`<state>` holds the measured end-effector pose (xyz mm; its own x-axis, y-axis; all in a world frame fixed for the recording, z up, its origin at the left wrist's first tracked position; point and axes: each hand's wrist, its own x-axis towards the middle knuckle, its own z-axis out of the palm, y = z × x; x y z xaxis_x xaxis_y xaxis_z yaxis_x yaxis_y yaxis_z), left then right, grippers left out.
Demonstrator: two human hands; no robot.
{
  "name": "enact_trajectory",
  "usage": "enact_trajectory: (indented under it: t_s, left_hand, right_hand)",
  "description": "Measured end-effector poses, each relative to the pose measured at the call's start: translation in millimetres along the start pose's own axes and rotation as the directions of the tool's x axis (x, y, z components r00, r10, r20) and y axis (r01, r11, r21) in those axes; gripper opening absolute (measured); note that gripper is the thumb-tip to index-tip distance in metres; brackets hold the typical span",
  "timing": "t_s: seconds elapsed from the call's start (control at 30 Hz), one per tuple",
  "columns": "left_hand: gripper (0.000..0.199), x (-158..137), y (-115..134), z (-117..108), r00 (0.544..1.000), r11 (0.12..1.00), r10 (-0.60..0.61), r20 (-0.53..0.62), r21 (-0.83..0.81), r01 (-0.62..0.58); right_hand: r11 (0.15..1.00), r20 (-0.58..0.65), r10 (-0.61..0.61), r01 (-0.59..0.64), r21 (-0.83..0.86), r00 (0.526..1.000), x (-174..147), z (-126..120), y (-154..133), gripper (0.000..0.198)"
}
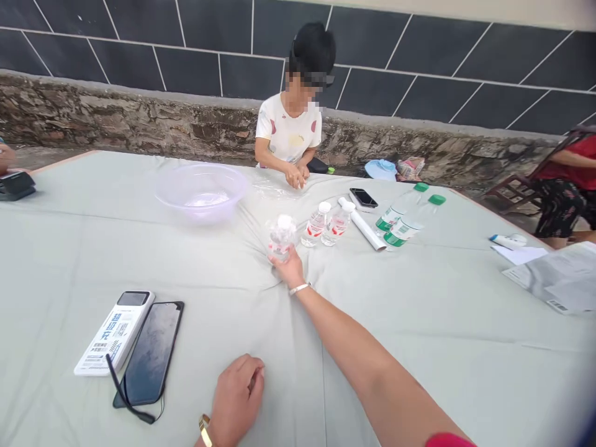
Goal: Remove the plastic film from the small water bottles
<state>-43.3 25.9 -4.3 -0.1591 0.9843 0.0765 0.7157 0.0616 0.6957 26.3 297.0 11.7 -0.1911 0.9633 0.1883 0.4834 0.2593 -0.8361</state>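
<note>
My right hand (289,268), with a silver bracelet at the wrist, is closed around a small clear water bottle (282,239) with a white cap. That bottle is upright and slightly blurred, over the middle of the table. Just right of it stand two similar small bottles, one nearer (313,226) and one beside it (339,226), with red-and-white labels. Near the table's front, my left hand (238,394) rests in a loose fist on the cloth, a gold bangle at its wrist. Nothing shows in its curled fingers.
A pale purple basin (202,189) sits far left of the bottles. A power bank (116,335) and a black phone (151,354) lie front left. Right of centre are a white roll (363,225), another phone (363,198) and green-capped bottles (404,230). A person (293,127) sits opposite.
</note>
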Motion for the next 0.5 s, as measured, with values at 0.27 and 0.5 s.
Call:
enact_trajectory:
  t_s: [0.27, 0.5]
  left_hand:
    - [0.031, 0.6, 2.4, -5.3, 0.983, 0.936, -0.164, -0.086, -0.327, 0.128]
    - [0.044, -14.6, 41.1, 6.6, 0.942, 0.919, -0.333, 0.042, -0.209, 0.334]
  right_hand:
    - [0.991, 0.280, 0.025, -0.060, 0.119, 0.960, -214.4, -70.0, -14.8, 0.035]
    - [0.998, 0.327, 0.058, -0.051, -0.032, 0.943, -259.0, -80.7, -37.6, 0.036]
